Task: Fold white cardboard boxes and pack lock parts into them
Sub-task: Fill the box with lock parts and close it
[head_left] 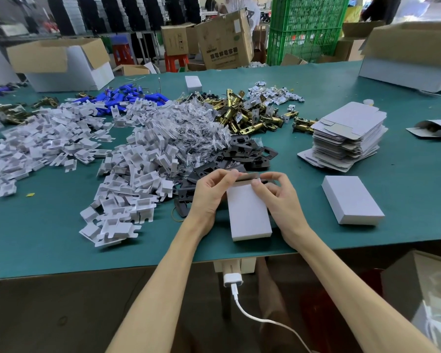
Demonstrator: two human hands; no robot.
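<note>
A white cardboard box [248, 215] lies flat on the green table [61, 238] near the front edge, its far end flap raised. My left hand [209, 194] pinches the flap's left end with thumb and fingers. My right hand [278, 194] grips the flap's right end, thumb pressing on the box top. A closed white box [351, 200] lies to the right. A stack of flat box blanks [349, 133] stands behind it. Black lock plates [242, 154], brass latches [250, 115], bagged screws [189, 128] and white cardboard inserts [127, 179] lie in heaps.
Blue parts [127, 96] lie at the back left, small tags [275, 94] at the back middle. Open cartons [61, 62] [413, 52] stand on the far corners. A white charger and cable [233, 281] hang below the table edge. Green crates [306, 29] stand behind.
</note>
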